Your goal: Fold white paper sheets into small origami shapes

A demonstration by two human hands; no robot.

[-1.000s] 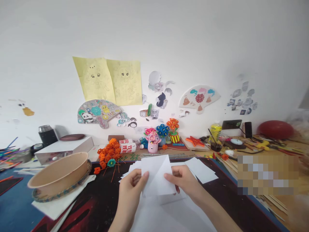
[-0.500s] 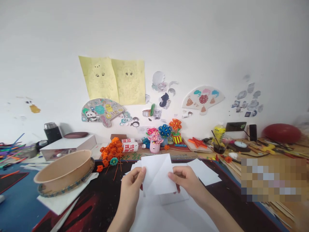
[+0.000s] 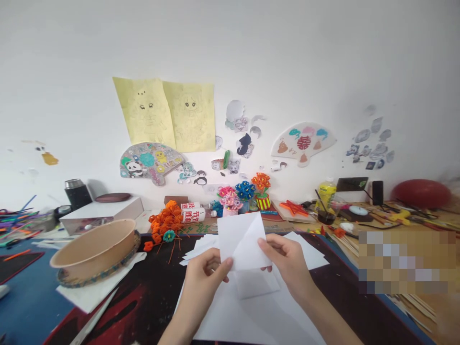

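A square sheet of white paper (image 3: 242,239) with a diagonal crease is held up between both hands. My left hand (image 3: 210,270) pinches its lower left corner, thumb in front and fingers behind. My right hand (image 3: 283,251) grips its right edge, the thumb lying on the front face. Below it, a smaller folded white piece (image 3: 257,283) rests on a large white sheet (image 3: 247,318) spread over the dark mat. Several white papers (image 3: 201,248) lie behind my left hand, and another white sheet (image 3: 309,251) lies beyond my right hand.
To the left a beige oval bowl (image 3: 95,247) stands on white paper. Orange pipe-cleaner flowers (image 3: 167,223) lie at the mat's back edge. Potted craft flowers (image 3: 246,191) stand near the wall. A yellow bottle (image 3: 326,194) and a cup of dark liquid (image 3: 326,218) are back right.
The held paper has been raised and shifted slightly right. My left hand has slid from its left edge to its lower left corner, and my right hand has moved up.
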